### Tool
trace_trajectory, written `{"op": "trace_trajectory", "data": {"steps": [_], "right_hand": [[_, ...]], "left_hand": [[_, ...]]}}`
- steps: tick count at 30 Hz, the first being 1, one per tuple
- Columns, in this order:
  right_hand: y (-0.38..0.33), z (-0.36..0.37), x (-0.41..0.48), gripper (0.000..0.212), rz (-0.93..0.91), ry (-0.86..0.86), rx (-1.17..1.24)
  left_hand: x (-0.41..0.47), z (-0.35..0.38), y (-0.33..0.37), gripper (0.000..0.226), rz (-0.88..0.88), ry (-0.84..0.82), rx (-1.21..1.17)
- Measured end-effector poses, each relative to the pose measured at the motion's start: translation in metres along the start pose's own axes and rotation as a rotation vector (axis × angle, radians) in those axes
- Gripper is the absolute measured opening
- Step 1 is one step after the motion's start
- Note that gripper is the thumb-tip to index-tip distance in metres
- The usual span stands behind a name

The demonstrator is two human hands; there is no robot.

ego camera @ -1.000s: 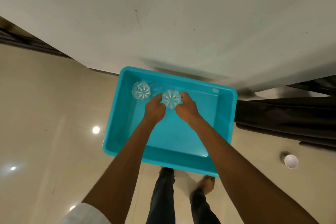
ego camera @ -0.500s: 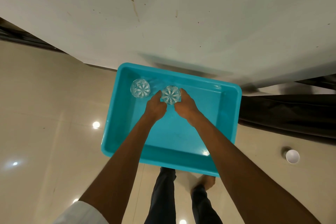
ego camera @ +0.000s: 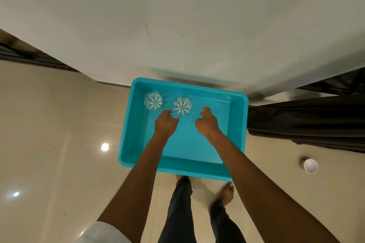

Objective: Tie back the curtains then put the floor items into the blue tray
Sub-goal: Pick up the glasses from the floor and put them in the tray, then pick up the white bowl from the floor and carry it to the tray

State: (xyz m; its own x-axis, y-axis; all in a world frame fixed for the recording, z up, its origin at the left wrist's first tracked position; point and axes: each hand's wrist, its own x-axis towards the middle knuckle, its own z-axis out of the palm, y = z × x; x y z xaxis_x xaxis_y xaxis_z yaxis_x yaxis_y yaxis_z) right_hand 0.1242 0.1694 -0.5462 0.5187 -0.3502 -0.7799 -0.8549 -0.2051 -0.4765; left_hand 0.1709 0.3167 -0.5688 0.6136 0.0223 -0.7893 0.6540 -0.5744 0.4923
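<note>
A blue tray (ego camera: 238, 124) sits on the tiled floor against a white wall. Two clear cut-glass tumblers stand upright in its far left part: one (ego camera: 153, 101) near the corner, the other (ego camera: 182, 105) to its right. My left hand (ego camera: 165, 123) hovers just below the second glass with loosely curled fingers, holding nothing. My right hand (ego camera: 207, 122) is to the right of that glass, fingers relaxed and apart from it. A white paper cup (ego camera: 310, 165) stands on the floor to the right of the tray.
Dark curtain fabric (ego camera: 304, 122) lies bunched on the floor right of the tray. A dark strip (ego camera: 35, 57) runs along the wall base at left. My legs and a bare foot (ego camera: 225, 193) are just in front of the tray.
Both hands have let go of the second glass and drawn back from it. The glass now stands on its own in the tray.
</note>
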Motion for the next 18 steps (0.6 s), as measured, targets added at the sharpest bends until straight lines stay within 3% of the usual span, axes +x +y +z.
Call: {"op": "trace_trajectory", "data": {"steps": [5, 12, 18], "right_hand": [[0.006, -0.02, -0.037, 0.057, -0.014, 0.043, 0.085], [0.029, -0.065, -0.095, 0.046, -0.049, 0.125, 0.179], [0.072, -0.128, -0.153, 0.036, -0.049, 0.207, 0.285]], "left_hand": [[-0.05, 0.005, 0.02, 0.043, 0.024, -0.038, -0.064], [-0.115, 0.049, 0.047, 0.06, 0.117, -0.119, -0.043], [-0.13, 0.129, 0.048, 0.046, 0.217, -0.169, 0.008]]}}
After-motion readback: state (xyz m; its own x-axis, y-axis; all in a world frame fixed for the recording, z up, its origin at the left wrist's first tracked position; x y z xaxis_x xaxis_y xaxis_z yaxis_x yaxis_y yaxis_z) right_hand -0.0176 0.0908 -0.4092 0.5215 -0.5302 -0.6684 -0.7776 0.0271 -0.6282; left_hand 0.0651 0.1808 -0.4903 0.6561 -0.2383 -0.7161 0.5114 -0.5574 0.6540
